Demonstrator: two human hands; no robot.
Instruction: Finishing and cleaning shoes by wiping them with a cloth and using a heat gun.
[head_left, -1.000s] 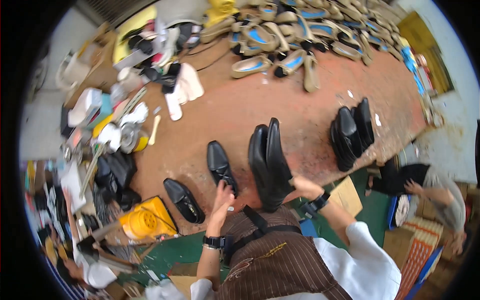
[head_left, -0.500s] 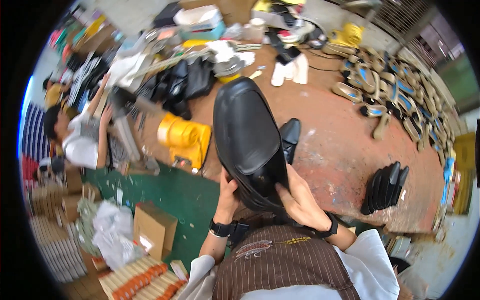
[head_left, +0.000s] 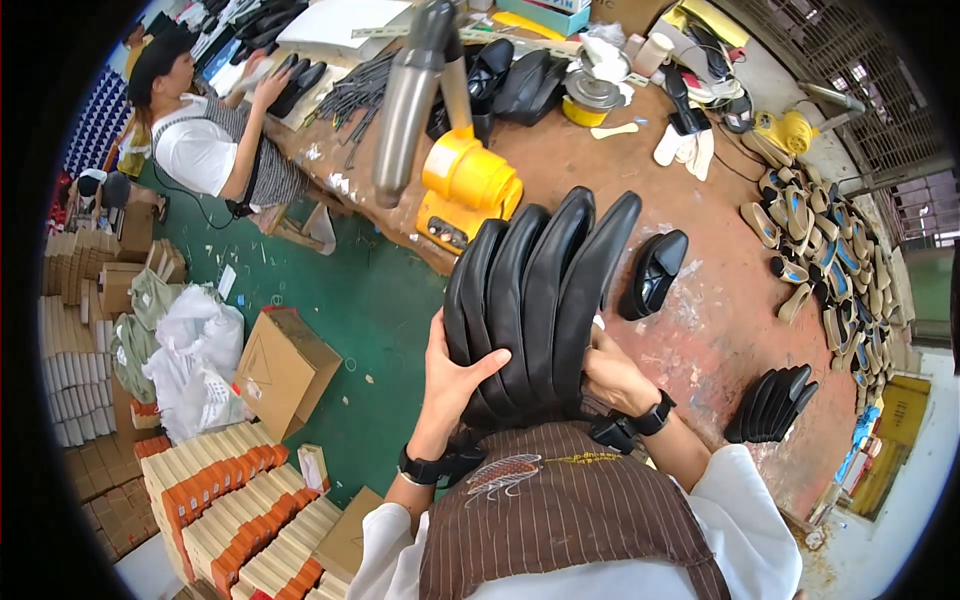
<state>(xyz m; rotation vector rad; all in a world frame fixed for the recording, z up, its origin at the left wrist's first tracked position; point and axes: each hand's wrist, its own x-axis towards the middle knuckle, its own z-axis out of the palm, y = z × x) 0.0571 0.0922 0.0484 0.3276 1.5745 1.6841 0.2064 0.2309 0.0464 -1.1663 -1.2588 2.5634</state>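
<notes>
Both my hands carry a nested stack of several black leather shoes (head_left: 530,300), toes pointing up and fanned a little, in front of my brown striped apron. My left hand (head_left: 455,375) is closed on the stack's left side, its thumb lying across the leather. On the stack's right side, my right hand (head_left: 618,372) grips low down, some of its fingers hidden behind the shoes. A single black shoe (head_left: 655,275) stands on the table just beyond. Nearby at the table's left edge sits a yellow hot-air blower (head_left: 470,175) with a metal barrel (head_left: 405,115).
Another black shoe stack (head_left: 772,403) rests at the table's right, below a large pile of beige shoe pieces (head_left: 840,260). A co-worker (head_left: 195,140) handles black shoes at the left. Cartons (head_left: 288,365) and white plastic bags (head_left: 200,360) lie on the green floor (head_left: 370,330).
The shoe stack has turned in my hands, from one broad upper facing me to several shoes seen edge-on. The view has swung, so the blower and co-worker show more fully.
</notes>
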